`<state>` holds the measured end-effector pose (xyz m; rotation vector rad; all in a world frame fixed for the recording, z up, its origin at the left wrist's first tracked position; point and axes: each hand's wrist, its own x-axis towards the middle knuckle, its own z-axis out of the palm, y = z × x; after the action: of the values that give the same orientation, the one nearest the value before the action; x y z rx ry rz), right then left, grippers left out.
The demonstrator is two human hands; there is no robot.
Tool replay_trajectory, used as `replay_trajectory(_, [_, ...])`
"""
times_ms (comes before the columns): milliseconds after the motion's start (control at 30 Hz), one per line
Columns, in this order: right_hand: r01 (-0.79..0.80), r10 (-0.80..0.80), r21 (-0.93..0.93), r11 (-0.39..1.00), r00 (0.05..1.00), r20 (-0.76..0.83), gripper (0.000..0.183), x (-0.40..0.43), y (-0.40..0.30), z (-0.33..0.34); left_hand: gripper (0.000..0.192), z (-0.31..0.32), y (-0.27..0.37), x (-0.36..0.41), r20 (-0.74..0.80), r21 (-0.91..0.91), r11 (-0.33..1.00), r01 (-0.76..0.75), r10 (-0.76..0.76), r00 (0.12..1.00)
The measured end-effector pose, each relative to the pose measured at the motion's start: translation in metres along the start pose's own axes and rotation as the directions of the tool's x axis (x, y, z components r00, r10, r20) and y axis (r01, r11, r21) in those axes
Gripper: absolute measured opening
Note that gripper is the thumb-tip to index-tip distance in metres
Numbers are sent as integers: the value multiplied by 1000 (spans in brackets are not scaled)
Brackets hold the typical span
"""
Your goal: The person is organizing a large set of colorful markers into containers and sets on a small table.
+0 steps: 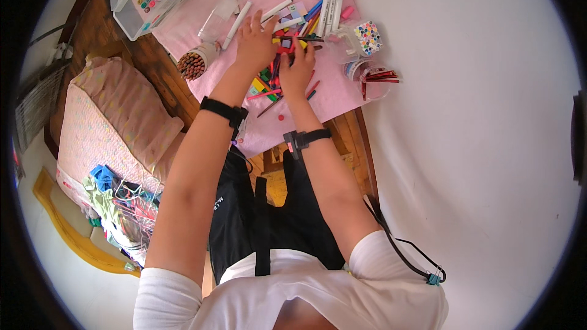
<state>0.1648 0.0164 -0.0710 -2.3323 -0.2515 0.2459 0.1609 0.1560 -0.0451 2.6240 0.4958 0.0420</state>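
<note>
My left hand (pixel 257 45) reaches over the pile with its fingers spread, close to several loose white markers (pixel 237 25). My right hand (pixel 297 71) lies at the pile's right side, its fingertips beside red and yellow pieces; whether they grip anything cannot be told. Between and below the hands are coloured blocks (pixel 257 85), a pink pencil or pen (pixel 264 94) and dark pencils, partly hidden by the fingers. Above the right hand, several white markers (pixel 331 11) lie side by side, next to blue and yellow pencils (pixel 314 16).
On the pink cloth (pixel 335 94) stand a lidless marker case (pixel 130 30), a pencil-filled cylinder (pixel 212 52), a clear box of markers (pixel 339 46) and a clear tub (pixel 353 69) with red pencils. A small red disc (pixel 281 118) sits near the front. A white wall (pixel 458 78) bounds the right.
</note>
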Motion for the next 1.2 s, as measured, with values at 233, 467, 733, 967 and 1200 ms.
replay_trajectory(233, [230,-195,-105,968,944,266,50,12,-22,-29,80,21,-29,-42,217,148,985,85,-116,969])
replay_trajectory(467, [182,-193,-98,978,974,-117,70,104,-42,-7,90,-3,-8,-73,465,120,965,232,-261,846])
replay_trajectory(733, [-176,165,-424,889,984,-63,83,187,-38,24,74,-12,-8,-57,315,-30,967,255,-233,920])
replay_trajectory(967, [-50,26,-457,888,998,-58,51,147,-2,15,76,8,-12,-23,-51,-72,916,395,-399,915])
replay_trajectory(1200, [203,-125,-357,912,965,228,44,63,-19,-2,64,10,-11,-29,67,-65,874,482,-478,876])
